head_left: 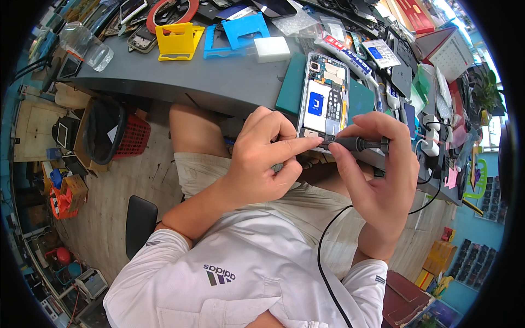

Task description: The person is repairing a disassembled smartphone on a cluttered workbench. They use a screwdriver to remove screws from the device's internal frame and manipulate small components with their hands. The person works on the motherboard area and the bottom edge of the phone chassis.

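**Head view: two hands at the lower end of an opened phone**

Nearest to the camera is the person's white long-sleeved shirt [240, 273], and both forearms come up from it. A thin black cable [328, 240] runs up over the shirt toward the right hand.

The left hand [262, 158] is half curled. Its index finger [298, 145] is stretched out to the right, and its tip touches the lower edge of the opened phone [325, 95], just beside the tip of the tool. The other fingers are bent in toward the palm; I cannot tell if they hold something.

The right hand [377, 175] is closed around a dark pen-shaped electric screwdriver [358, 144]. The thumb is under it and the fingers are above it. The tool lies almost level and points left, and its tip meets the bottom end of the phone.

The phone has no back cover, so the inner parts and a blue square piece are visible. It lies on a green mat [292, 82] at the front edge of the grey table [219, 82], between the two hands and a little beyond them.

Farther on the table stand a yellow phone stand [176, 41] and a blue phone stand [243, 30], with a white block [272, 49] near them. On the floor at the left is a red basket [136, 134].
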The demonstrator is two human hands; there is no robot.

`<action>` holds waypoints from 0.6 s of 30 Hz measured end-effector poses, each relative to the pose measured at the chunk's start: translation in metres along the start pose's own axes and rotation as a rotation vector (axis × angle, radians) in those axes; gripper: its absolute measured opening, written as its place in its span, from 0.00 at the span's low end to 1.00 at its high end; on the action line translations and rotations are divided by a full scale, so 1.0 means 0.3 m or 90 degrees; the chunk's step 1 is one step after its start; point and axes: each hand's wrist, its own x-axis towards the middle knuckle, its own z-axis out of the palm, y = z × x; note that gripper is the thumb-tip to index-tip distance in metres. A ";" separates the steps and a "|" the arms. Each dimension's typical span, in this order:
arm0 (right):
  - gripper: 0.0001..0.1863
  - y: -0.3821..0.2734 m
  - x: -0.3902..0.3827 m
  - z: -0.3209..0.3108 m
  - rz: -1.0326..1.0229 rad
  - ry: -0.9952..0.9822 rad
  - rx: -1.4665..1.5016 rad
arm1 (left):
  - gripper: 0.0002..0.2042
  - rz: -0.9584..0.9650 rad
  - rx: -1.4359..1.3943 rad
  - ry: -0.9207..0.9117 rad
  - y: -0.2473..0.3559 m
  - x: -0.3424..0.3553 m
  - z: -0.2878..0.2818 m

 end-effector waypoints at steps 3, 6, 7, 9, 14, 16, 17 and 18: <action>0.25 0.008 0.000 0.002 0.005 -0.010 0.025 | 0.29 0.020 0.015 -0.005 -0.004 -0.002 -0.003; 0.24 0.009 -0.001 0.001 0.017 -0.018 0.042 | 0.28 0.033 0.020 0.002 -0.010 -0.006 0.001; 0.24 0.008 0.000 -0.001 0.020 -0.021 0.045 | 0.29 0.033 0.020 0.000 -0.011 -0.006 0.001; 0.24 0.010 0.006 -0.005 0.000 -0.032 0.047 | 0.29 0.034 0.019 -0.003 -0.013 -0.007 -0.002; 0.23 0.004 0.033 -0.016 -0.012 -0.082 0.036 | 0.23 -0.004 -0.029 0.038 -0.008 -0.008 0.000; 0.21 -0.019 0.058 -0.024 -0.001 -0.112 -0.019 | 0.15 -0.125 -0.126 0.112 0.008 -0.030 0.007; 0.21 -0.028 0.070 -0.031 0.002 -0.133 -0.055 | 0.11 -0.225 -0.208 0.164 0.019 -0.055 0.015; 0.21 -0.030 0.081 -0.044 0.002 -0.162 -0.110 | 0.09 -0.324 -0.292 0.214 0.025 -0.063 0.020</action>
